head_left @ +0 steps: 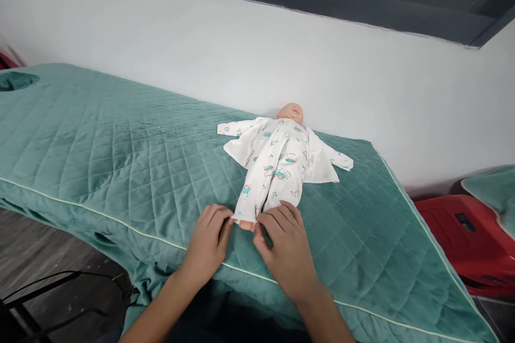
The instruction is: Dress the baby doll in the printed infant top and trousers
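On its back lies a baby doll [290,112], its head toward the wall and its feet toward me. White baby pants [286,163] with small green animal prints cover its body and legs, over a spread white baby shirt [245,144] whose sleeves stretch out to both sides. My left hand [209,241] pinches the left edge of one pant leg cuff. Opposite it, my right hand [281,244] pinches the inner edge of the same cuff. Between my hands a doll's foot [247,225] pokes out. My right hand partly hides the other leg's end.
A green quilted cover [120,155] with pale piping lies over the bed, which has a hole [18,81] at far left. Behind stands a white wall [201,43]. A red plastic chair [466,236] is at right. Black cables [60,278] run at lower left.
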`<state>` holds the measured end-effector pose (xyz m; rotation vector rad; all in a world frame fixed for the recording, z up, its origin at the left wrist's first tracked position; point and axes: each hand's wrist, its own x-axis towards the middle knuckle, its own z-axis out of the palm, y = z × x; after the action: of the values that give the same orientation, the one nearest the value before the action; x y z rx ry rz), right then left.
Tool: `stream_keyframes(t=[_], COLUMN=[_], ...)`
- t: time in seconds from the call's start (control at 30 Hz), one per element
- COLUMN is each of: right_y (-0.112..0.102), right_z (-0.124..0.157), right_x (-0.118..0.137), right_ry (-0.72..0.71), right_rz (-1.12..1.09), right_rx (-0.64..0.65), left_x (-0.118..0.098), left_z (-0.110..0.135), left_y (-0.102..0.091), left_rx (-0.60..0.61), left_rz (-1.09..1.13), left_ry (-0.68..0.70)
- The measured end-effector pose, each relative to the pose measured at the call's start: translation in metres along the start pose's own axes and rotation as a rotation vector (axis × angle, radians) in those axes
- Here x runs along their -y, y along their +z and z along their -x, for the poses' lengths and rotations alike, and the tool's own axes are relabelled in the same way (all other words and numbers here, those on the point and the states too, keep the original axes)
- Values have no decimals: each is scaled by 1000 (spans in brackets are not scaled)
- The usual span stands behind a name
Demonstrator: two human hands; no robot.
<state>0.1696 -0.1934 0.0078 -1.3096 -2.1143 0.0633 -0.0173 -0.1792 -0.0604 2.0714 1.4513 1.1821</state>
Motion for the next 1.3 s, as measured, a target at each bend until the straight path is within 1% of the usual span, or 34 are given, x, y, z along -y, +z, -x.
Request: stream_keyframes(t=[0.07,0.1,0.2,0.27,0.33,0.37,0.47,0.6,0.77,0.83,0.93,1.03,1.13,1.3], right_y=[0,-1,-5,-4,-1,1,8,13,15,14,8,-2,-9,-5], right_z=[5,9,20,29,38,42,49,50,42,40,40,44,54,73], right_x=[-4,-6,-18,-28,-38,-42,-48,-46,-48,-50,-47,-39,-33,-36], right_ry=[21,39,150,251,330,357,397,410,415,411,369,310,264,285], right_rz=[-42,-67,-137,-170,-183,-179,-144,-57,39,16,-111,-203,-186,-128], right_rx=[-4,-22,-138,-221,-259,-256,-197,-133,-65,-71,-120,-174,-200,-142], left_x=[-1,-3,-17,-30,-43,-49,-60,-63,-61,-62,-64,-68,-70,-61], left_z=[1,1,-2,-8,-16,-21,-35,-44,-45,-44,-42,-37,-30,-14], left_y=[0,-1,-4,-5,-3,-1,9,24,33,33,29,23,20,19], left_rx=[1,-17,-88,-100,-56,-23,66,115,83,64,42,25,19,22], left_rz=[-39,-45,-33,-18,-33,-66,-232,-388,-434,-417,-340,-255,-214,-191], left_ry=[48,57,97,182,279,308,330,345,337,329,330,374,425,416])
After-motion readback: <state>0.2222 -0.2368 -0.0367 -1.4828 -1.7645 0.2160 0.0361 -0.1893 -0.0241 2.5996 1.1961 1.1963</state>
